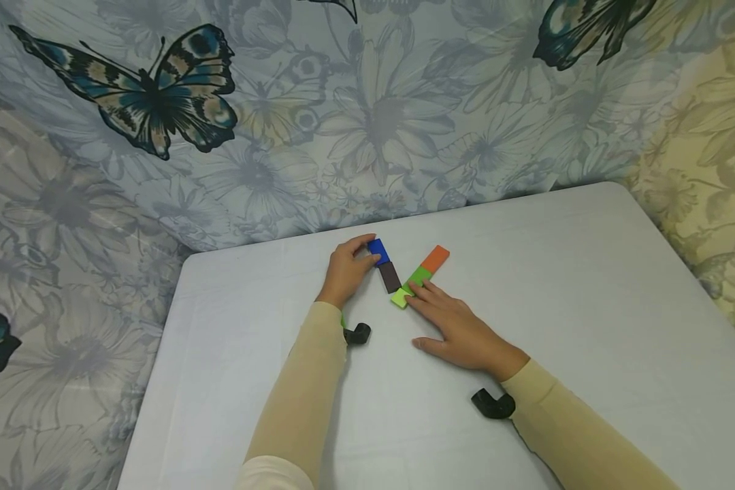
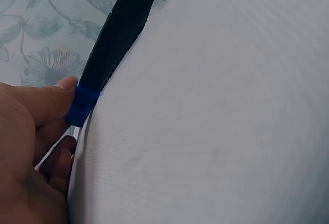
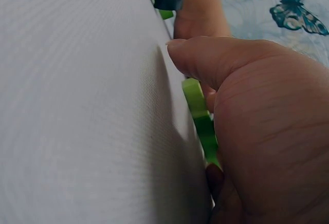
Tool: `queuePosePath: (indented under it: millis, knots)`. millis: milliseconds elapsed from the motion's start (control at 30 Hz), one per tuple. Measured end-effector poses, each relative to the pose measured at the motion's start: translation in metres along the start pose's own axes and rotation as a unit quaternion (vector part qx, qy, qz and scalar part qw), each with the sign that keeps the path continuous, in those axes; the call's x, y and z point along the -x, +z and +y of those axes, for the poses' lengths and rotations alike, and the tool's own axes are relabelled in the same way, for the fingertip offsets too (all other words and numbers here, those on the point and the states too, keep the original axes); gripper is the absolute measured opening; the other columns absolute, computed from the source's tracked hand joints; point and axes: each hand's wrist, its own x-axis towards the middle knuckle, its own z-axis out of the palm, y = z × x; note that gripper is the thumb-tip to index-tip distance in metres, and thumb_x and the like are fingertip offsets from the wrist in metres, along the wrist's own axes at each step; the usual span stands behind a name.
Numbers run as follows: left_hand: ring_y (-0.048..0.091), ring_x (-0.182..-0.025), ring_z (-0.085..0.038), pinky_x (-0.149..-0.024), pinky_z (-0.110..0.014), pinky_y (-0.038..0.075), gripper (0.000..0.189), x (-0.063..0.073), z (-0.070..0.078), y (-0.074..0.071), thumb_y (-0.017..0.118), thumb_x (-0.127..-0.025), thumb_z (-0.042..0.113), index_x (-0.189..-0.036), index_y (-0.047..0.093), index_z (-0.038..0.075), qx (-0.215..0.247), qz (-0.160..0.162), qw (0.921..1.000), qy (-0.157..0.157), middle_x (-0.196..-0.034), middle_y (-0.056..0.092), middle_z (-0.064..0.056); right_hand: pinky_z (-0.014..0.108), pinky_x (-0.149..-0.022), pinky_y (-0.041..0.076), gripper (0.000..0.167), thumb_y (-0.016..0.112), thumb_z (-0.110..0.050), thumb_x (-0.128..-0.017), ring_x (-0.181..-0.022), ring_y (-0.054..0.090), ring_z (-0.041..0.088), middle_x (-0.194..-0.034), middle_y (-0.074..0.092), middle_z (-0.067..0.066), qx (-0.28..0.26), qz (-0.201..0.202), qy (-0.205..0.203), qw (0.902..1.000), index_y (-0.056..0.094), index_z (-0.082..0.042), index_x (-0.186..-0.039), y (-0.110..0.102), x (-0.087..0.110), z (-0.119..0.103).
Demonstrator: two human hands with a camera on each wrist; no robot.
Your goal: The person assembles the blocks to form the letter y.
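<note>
Flat colored blocks form a V on the white table. A blue block and a dark brown block lie end to end as its left arm. Its right arm runs from a light green block through a green block to an orange block. My left hand pinches the blue block between thumb and finger at the outer end. With fingers extended, my right hand rests its fingertips on the green blocks, partly covering them. The right wrist view shows the light green block past the thumb.
The white table ends just beyond the blocks, against a butterfly-and-flower patterned cloth. A black wrist-worn device sits by the left sleeve, and another black device by the right sleeve.
</note>
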Motion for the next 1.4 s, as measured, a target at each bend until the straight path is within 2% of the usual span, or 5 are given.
queuePosePath:
  millis: [333, 1133, 1267, 1400]
  knots:
    - [0.051, -0.145, -0.024, -0.12, -0.038, 0.037, 0.048, -0.0002, -0.0009, -0.0009, 0.081, -0.102, 0.022, -0.148, 0.07, 0.017, -0.005, -0.009, 0.9999, 0.006, -0.152, 0.063, -0.003, 0.069, -0.121, 0.028, 0.082, 0.078, -0.04, -0.102, -0.165, 0.011, 0.032, -0.178, 0.025, 0.007, -0.001, 0.0, -0.002, 1.0, 0.042, -0.012, -0.169, -0.0001, 0.0002, 0.0]
    - [0.05, -0.146, -0.021, -0.121, -0.039, 0.036, 0.047, -0.0001, -0.001, -0.0003, 0.082, -0.102, 0.026, -0.147, 0.071, 0.021, -0.024, 0.001, 0.9997, 0.007, -0.152, 0.064, 0.001, 0.07, -0.12, 0.029, 0.082, 0.079, -0.039, -0.101, -0.165, 0.012, 0.032, -0.178, 0.025, 0.008, 0.004, 0.003, -0.004, 1.0, 0.042, -0.012, -0.169, 0.0014, 0.0005, 0.0014]
    - [0.049, -0.147, -0.019, -0.121, -0.038, 0.035, 0.046, 0.0002, -0.0016, -0.0006, 0.079, -0.104, 0.032, -0.148, 0.07, 0.021, -0.007, -0.001, 1.0, 0.005, -0.152, 0.063, 0.004, 0.07, -0.12, 0.029, 0.082, 0.078, -0.04, -0.102, -0.165, 0.011, 0.031, -0.178, 0.024, 0.007, 0.003, 0.002, -0.004, 1.0, 0.042, -0.012, -0.169, 0.0011, 0.0001, 0.0018]
    - [0.053, -0.143, -0.016, -0.119, -0.037, 0.039, 0.047, 0.0016, -0.0016, -0.0007, 0.071, -0.108, 0.044, -0.148, 0.07, 0.02, 0.038, 0.003, 0.9992, -0.009, -0.148, 0.065, 0.008, 0.07, -0.12, 0.029, 0.081, 0.079, -0.04, -0.102, -0.165, 0.011, 0.031, -0.178, 0.024, 0.007, 0.001, 0.002, -0.006, 1.0, 0.042, -0.012, -0.169, 0.0013, 0.0004, 0.002]
